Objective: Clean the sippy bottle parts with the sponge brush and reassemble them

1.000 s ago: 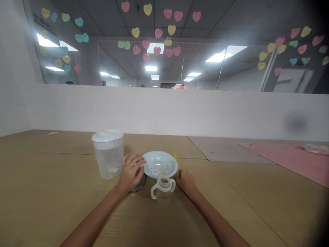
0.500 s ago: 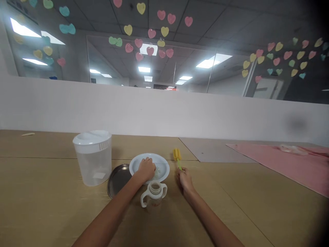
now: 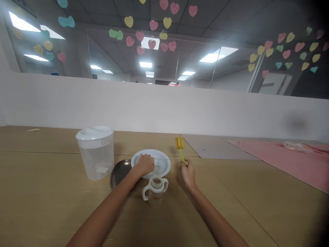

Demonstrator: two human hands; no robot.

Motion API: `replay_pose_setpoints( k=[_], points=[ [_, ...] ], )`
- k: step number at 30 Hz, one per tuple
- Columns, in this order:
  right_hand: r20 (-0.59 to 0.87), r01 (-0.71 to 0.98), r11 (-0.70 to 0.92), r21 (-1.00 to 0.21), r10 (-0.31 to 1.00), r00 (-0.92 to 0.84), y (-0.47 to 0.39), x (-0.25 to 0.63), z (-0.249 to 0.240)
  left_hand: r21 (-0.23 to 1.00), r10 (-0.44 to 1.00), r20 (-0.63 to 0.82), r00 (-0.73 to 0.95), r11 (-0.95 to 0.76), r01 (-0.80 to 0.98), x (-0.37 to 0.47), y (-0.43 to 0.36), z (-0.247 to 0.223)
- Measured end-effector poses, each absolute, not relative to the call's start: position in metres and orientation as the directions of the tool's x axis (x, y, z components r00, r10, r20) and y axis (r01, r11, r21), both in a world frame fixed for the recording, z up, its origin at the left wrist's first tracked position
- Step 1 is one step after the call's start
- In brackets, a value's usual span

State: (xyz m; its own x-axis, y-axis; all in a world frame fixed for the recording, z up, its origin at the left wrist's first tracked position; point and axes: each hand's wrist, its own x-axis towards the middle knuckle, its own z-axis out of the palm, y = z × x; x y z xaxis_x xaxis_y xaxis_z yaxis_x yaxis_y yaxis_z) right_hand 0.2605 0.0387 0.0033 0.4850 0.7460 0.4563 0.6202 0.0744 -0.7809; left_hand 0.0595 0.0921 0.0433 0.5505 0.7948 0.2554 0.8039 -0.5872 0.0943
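Observation:
My right hand [image 3: 188, 172] is closed on the green handle of a brush with a yellow sponge head [image 3: 180, 142], which points up and away from me. Over the left part of a white plate [image 3: 166, 167] is my left hand [image 3: 146, 164], its fingers curled; what they hold, if anything, is hidden. A small clear item [image 3: 157, 169] lies on the plate beside that hand. Just in front of the plate stands an uncapped clear bottle with two white handles [image 3: 156, 185], its mouth facing up.
A round metal tray [image 3: 119, 173] lies left of the plate, partly behind my left forearm. Farther left stands a clear plastic bucket with a white lid [image 3: 95, 151]. A pink cloth [image 3: 280, 161] covers the table's right side, below a white wall [image 3: 164, 109].
The brush has been raised a little and its head stands more upright. My left hand has shifted slightly over the plate. The whole view has also moved slightly.

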Motion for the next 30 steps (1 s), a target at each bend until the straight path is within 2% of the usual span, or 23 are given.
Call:
replay_pose_setpoints(
  k=[3,7,11,15,19,22,24,26,30],
  points=[
    [0.498,0.675,0.095,-0.732,0.751,0.434,0.026,0.250,0.016,0.197,0.787,0.313,0.531,-0.601,0.775,0.049,0.098,0.056],
    [0.556,0.832,0.123,-0.541,0.795,0.244,0.010,0.232,0.024,0.335,0.751,0.391,0.531,-0.654,0.678,0.035,0.102,0.077],
    [0.597,0.897,0.158,-0.413,0.791,0.135,0.001,0.220,0.024,0.400,0.715,0.468,0.520,-0.695,0.597,0.027,0.093,0.096],
    [0.643,0.906,0.206,-0.370,0.761,0.089,-0.003,0.217,0.022,0.342,0.699,0.540,0.469,-0.692,0.636,0.021,0.076,0.112],
    [0.649,0.896,0.255,-0.363,0.759,0.047,-0.003,0.218,0.021,0.203,0.714,0.498,0.493,-0.648,0.734,0.014,0.066,0.120],
    [0.626,0.887,0.228,-0.401,0.775,0.083,-0.002,0.220,0.022,0.157,0.718,0.484,0.499,-0.633,0.758,0.007,0.066,0.123],
    [0.626,0.903,0.199,-0.379,0.774,0.092,-0.001,0.221,0.021,0.158,0.717,0.504,0.481,-0.624,0.765,0.003,0.068,0.126],
    [0.657,0.932,0.212,-0.296,0.753,0.038,0.000,0.222,0.019,0.182,0.703,0.549,0.452,-0.628,0.756,0.000,0.067,0.128],
    [0.755,0.925,0.376,-0.053,0.621,-0.210,0.000,0.223,0.016,0.287,0.651,0.685,0.327,-0.653,0.701,-0.001,0.063,0.134]
  ],
)
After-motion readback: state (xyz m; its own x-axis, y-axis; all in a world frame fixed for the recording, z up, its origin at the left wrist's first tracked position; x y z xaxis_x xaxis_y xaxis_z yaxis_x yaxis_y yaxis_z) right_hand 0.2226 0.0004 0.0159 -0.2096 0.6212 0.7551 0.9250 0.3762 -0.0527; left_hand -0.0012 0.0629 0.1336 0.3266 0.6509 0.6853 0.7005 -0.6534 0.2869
